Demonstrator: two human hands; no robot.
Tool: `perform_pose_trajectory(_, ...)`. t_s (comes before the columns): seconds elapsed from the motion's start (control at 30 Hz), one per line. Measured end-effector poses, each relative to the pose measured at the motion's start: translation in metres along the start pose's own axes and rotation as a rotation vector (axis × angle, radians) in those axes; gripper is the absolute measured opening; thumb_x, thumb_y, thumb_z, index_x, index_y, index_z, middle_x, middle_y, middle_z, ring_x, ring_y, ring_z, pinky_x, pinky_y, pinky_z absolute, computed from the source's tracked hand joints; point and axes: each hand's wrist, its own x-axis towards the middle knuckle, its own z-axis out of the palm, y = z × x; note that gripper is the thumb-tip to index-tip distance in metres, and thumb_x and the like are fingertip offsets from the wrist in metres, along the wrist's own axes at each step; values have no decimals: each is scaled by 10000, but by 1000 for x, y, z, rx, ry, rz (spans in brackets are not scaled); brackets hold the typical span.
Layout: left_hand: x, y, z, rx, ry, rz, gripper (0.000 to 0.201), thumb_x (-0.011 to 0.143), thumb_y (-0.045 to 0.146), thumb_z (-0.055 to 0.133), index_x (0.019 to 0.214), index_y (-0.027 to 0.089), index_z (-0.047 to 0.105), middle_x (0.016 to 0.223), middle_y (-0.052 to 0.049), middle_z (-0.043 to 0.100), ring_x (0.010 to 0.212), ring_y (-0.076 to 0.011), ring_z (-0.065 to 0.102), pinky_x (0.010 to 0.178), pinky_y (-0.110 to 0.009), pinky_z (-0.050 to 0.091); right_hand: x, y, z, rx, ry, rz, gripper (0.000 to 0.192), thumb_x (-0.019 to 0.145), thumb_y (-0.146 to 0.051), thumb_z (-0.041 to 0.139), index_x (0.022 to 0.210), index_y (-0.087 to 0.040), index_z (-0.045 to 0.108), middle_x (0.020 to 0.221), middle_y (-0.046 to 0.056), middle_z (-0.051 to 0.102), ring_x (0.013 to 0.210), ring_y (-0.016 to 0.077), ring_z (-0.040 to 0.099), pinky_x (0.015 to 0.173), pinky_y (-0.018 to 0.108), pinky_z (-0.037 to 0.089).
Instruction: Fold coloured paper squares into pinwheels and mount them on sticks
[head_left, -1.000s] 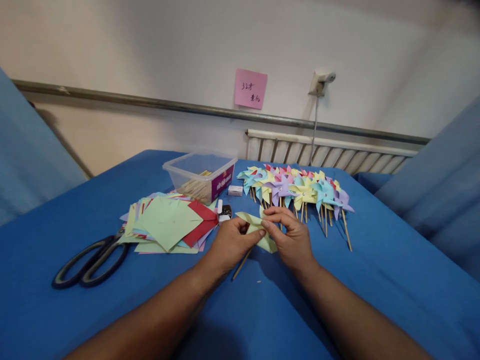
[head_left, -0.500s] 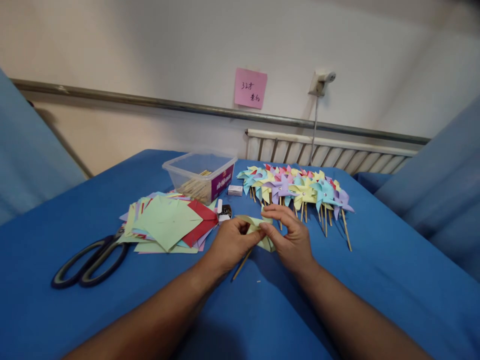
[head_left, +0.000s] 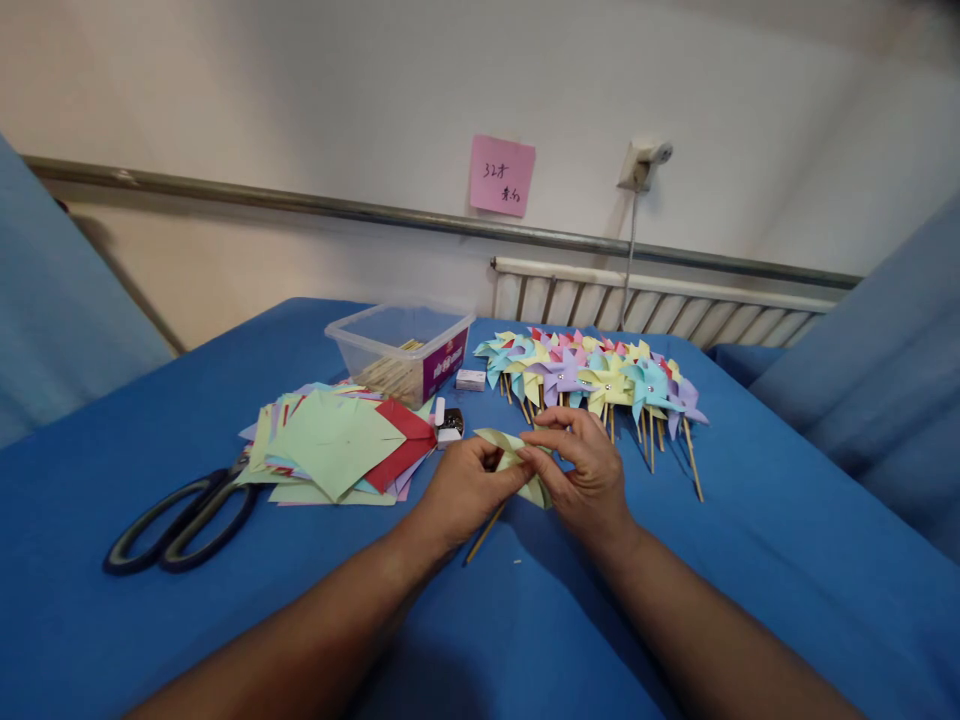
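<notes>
Both the left hand [head_left: 465, 492] and the right hand [head_left: 591, 478] hold one pale green paper [head_left: 536, 491], just below the middle of the picture. The left hand has its thumb and fingers pinched on the paper's left side. The right hand has its thumb and a finger close together on the other side, with more fingers bent above. The paper is curled, and the fingers hide its middle, so I cannot tell how it is joined. A thin wooden stick [head_left: 484, 535] pokes out under the left hand and slants down to the left. Left of the hands is a messy pile of colored papers [head_left: 337, 448], with a green one on top and a red one [head_left: 403, 437] beside it. Big dark scissors [head_left: 180, 530] lie at the lower left, with their blades going under the pile. Behind the pile stands a clear box [head_left: 354, 352] with sticks [head_left: 396, 378] in it. A little white box [head_left: 470, 380] is near it. Right of the middle are lots of paper pinwheels [head_left: 592, 382] in blue, yellow, purple and red. All of these are on a blue cloth [head_left: 757, 570]. A pink note [head_left: 502, 177] is on the wall at the top.
</notes>
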Motion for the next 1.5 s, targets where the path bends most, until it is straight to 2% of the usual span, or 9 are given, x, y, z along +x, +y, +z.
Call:
perform_pose_trajectory(0.27,0,0,0,43,22,6,130,636,274,662,663,150,631,665,-17,626,621,-149,541,580,-253,417,0,0,-1,-29,-37,-32,120,814,-283,681,921,-244,715,1015,51,646,900,199,581,815,387,458)
perform_pose_trajectory(0.47,-2,1,3,-10,19,20,123,657,275,670,671,155,643,663,-11,635,613,-140,540,576,-241,409,0,-1,-1,-56,-45,-51,77,834,-258,658,884,-246,714,965,41,654,895,198,591,816,389,442)
perform_pose_trajectory(0.67,-2,2,2,-128,34,-15,154,636,258,724,741,151,689,697,-17,670,617,-141,568,593,-244,434,-1,-3,-3,7,-34,-25,208,851,-263,627,1053,-249,673,1059,62,636,985,213,586,871,402,450)
perform_pose_trajectory(0.77,-1,2,1,-253,20,-46,280,632,296,762,867,149,719,783,-52,710,653,-161,609,614,-262,470,-1,-2,-1,92,57,98,268,866,-266,584,1127,-222,627,1173,92,580,1086,224,551,924,412,439)
perform_pose_trajectory(0.83,-1,2,1,-320,22,-68,330,623,290,778,916,147,722,846,-73,725,689,-175,637,648,-279,491,-3,-1,3,178,105,255,317,851,-300,597,1156,-211,596,1189,100,572,1035,215,569,894,403,455)
perform_pose_trajectory(1.0,0,1,-1,-345,38,-93,324,605,240,798,907,148,725,851,-71,727,716,-167,640,670,-263,491,-5,1,17,619,-10,650,317,750,-379,699,986,-189,605,819,22,651,718,150,596,688,299,490)
perform_pose_trajectory(1.13,-3,4,-3,-453,-63,-112,237,677,225,750,897,140,724,816,-65,715,727,-153,634,706,-253,488,-2,-2,18,783,-40,734,250,700,-382,745,777,-182,614,666,-26,627,583,107,550,566,234,430)
perform_pose_trajectory(1.27,-4,8,-6,-598,-126,-167,133,749,238,687,798,118,718,787,-70,700,683,-130,618,721,-253,497,1,-2,15,851,24,773,269,654,-362,789,775,-182,630,707,-19,678,609,109,585,606,241,458)
perform_pose_trajectory(1.5,-1,8,-8,-648,-213,-203,192,748,251,723,865,99,727,820,-106,724,720,-152,654,746,-264,511,3,-1,14,923,47,798,267,643,-341,803,777,-181,638,750,-13,705,643,113,614,642,251,489)
